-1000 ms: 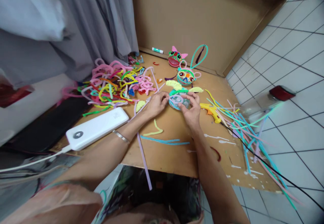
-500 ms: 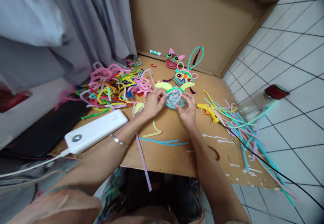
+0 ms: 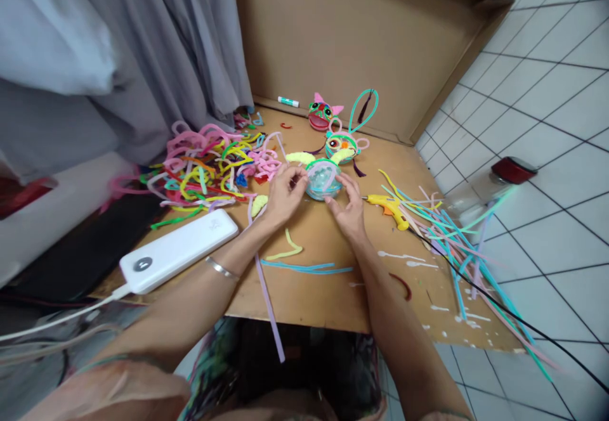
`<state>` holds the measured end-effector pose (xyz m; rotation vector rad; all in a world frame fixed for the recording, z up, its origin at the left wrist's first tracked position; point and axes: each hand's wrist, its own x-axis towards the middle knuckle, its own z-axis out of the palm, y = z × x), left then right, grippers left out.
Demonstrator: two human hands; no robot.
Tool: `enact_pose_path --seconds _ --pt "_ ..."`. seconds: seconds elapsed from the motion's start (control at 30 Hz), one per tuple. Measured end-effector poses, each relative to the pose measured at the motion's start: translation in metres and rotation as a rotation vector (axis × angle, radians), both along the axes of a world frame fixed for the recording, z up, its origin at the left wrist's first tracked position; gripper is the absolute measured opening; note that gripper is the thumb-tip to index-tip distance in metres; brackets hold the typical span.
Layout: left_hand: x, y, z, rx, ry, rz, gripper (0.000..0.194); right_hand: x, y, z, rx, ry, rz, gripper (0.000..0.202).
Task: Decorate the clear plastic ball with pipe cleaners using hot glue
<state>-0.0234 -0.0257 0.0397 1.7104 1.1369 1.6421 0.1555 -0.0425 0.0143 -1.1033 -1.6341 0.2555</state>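
A clear plastic round craft piece (image 3: 322, 181) is between my hands, low over the cardboard. Its upper rim carries green pipe cleaner, with yellow fuzzy ear shapes (image 3: 299, 156) at the top and a lilac pipe cleaner loop (image 3: 330, 180) lying over its face. My right hand (image 3: 349, 208) grips its right side, thumb at the lower edge and fingers at the side. At the left edge, my left hand (image 3: 287, 194) has thumb and fingertips pinched together; whatever sits between them is hidden. A separate yellow piece (image 3: 259, 205) lies beside my left wrist.
Two finished-looking animal faces (image 3: 320, 114) stand behind. Tangled pipe cleaners (image 3: 204, 167) and a white power bank (image 3: 178, 251) lie left. At right are a yellow glue gun (image 3: 387, 208) with a cord, straight pipe cleaners (image 3: 459, 250) and a clear bottle (image 3: 480, 189).
The craft piece has tilted slightly between my hands, showing more of its lower side. My left fingertips have shifted slightly at its left edge. The whole view has moved a little.
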Motion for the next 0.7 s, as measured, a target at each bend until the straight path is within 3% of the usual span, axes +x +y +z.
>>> enact_pose_path --seconds 0.1,0.23,0.37,0.57,0.7 --pt "0.004 -0.004 0.009 -0.086 -0.285 -0.111 0.007 0.0 0.0 0.0 0.01 -0.033 0.027 0.049" --pt "0.006 -0.012 0.025 -0.264 -0.659 -0.381 0.019 0.0 0.0 0.0 0.004 -0.03 0.051 0.052" --pt "0.005 -0.017 0.034 -0.456 -0.804 -0.597 0.029 0.0 0.0 0.0 -0.03 -0.026 0.065 0.053" --pt "0.008 -0.013 0.027 -0.614 -0.795 -0.592 0.023 -0.004 -0.007 0.008 -0.034 0.009 0.041 0.044" --pt "0.011 -0.012 0.021 -0.639 -0.746 -0.597 0.023 -0.009 -0.016 0.016 0.019 0.004 0.116 0.035"
